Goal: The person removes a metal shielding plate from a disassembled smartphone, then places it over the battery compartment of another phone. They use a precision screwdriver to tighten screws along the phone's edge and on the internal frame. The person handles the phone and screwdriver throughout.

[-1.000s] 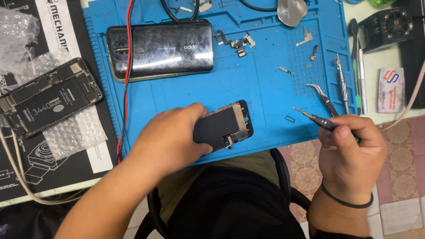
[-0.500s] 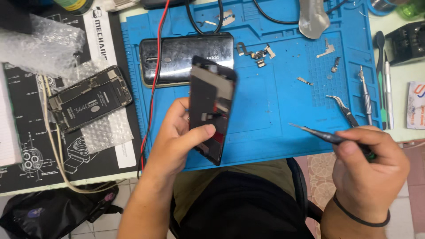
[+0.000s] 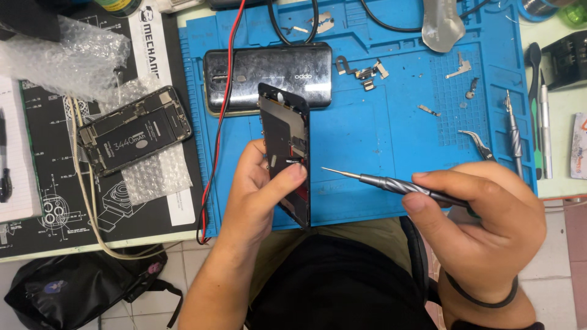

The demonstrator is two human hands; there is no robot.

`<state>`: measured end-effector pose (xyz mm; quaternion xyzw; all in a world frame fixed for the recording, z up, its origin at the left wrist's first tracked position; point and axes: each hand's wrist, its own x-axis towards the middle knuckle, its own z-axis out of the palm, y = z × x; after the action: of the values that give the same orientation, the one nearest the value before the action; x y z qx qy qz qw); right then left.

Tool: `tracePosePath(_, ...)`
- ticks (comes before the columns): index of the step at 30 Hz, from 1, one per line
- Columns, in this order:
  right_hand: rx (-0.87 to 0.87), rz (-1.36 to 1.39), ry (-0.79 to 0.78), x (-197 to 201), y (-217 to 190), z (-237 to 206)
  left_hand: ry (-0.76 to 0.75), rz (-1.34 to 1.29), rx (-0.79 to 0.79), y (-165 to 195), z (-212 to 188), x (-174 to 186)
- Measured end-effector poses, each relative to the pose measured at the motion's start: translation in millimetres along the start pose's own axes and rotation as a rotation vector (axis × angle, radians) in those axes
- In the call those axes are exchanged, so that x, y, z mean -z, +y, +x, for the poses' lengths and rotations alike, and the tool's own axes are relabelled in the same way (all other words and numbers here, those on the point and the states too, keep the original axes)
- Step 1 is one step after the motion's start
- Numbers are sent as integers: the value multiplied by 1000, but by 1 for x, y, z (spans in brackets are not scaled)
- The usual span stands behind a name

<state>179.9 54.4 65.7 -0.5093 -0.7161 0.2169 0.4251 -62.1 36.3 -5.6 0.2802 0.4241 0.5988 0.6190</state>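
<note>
I've got my left hand (image 3: 260,195) gripping the phone screen assembly (image 3: 287,153) tilted on edge, right hand (image 3: 483,226) pinching the precision screwdriver (image 3: 391,183) beside it.

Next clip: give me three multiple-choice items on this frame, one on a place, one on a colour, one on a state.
1. Where does the dark closed phone lie?
A. on the blue mat
B. on the floor
C. in the black bag

2. What colour is the work mat?
A. green
B. blue
C. white

3. How is the phone screen panel held?
A. flat on the mat
B. raised on edge in the left hand
C. clamped in a vice

Answers:
1 A, it rests at the mat's upper part.
2 B, the mat is blue throughout.
3 B, the left hand grips it off the mat, while the right hand points a screwdriver at it.
</note>
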Motion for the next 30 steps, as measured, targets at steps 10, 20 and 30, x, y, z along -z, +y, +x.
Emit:
tracePosePath(10,114,-34,-28,1,-2,5,21,45,-7,-2,-2,-2)
tracePosePath(20,51,-49,-28,1,-4,7,22,29,5,-4,-4,-2)
tracePosePath(30,57,-52,-36,-1,0,5,25,40,13,-3,-5,-5)
